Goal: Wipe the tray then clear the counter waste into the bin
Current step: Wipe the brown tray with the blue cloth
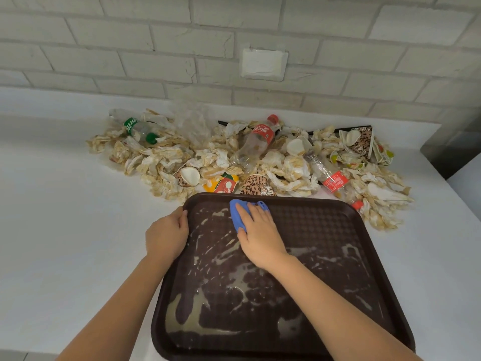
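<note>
A dark brown tray (320, 225) lies on the white counter (65, 217) at the near edge of the scene, its ribbed floor smeared with pale streaks (192, 324), thickest in the near left corner. The left hand (166, 235) grips the tray's left rim towards the far corner, its fingers curled over the edge and the thumb lying along the rim. The right hand (260, 235) rests on a bunched blue cloth (238, 213) just inside the far rim, left of the middle. Its fingers lie nearly straight and spread across the cloth, pressing it onto the tray rather than closing around it. Just beyond the far rim a long heap of crumpled, stained paper napkins (166, 162) spreads left to right below the pale brick wall (156, 48). Mixed into it are a red-labelled cola bottle (256, 142), a green-capped bottle (138, 130) and a leopard-print paper cup (257, 186) touching the tray's far rim.
</note>
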Demonstrator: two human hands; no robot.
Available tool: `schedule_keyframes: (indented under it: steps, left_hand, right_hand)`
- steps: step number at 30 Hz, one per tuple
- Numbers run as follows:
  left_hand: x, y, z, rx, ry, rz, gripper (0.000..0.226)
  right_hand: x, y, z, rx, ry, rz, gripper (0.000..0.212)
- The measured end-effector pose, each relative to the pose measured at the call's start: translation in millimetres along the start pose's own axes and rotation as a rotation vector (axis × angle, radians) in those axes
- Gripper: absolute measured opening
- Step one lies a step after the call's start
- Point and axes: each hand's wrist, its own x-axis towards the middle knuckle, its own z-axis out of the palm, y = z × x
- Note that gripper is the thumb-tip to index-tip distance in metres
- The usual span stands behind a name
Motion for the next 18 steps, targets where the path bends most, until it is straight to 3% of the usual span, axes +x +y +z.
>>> schedule_keyframes:
  steps: [5,9,14,16,18]
  left_hand:
    - [0,0,2,-0.001,0.008,-0.02,0.034]
    - [0,2,1,0.003,0.001,-0.024,0.033]
    - [0,2,3,0.003,0.0,-0.03,0.034]
    - [1,0,3,0.002,-0.003,-0.025,0.034]
    - [1,-2,4,-0.002,-0.012,-0.011,0.035]
  right_hand:
    - [13,-20,-3,0.228,0.037,-0.113,0.05]
    - [-1,-9,-20,0.527,0.197,-0.012,0.051]
    - [-45,51,-38,0.409,0.459,0.223,0.049]
    - [-56,67,-32,0.369,0.438,0.343,0.049]
    - [-55,66,-23,0.323,0.384,0.336,0.049]
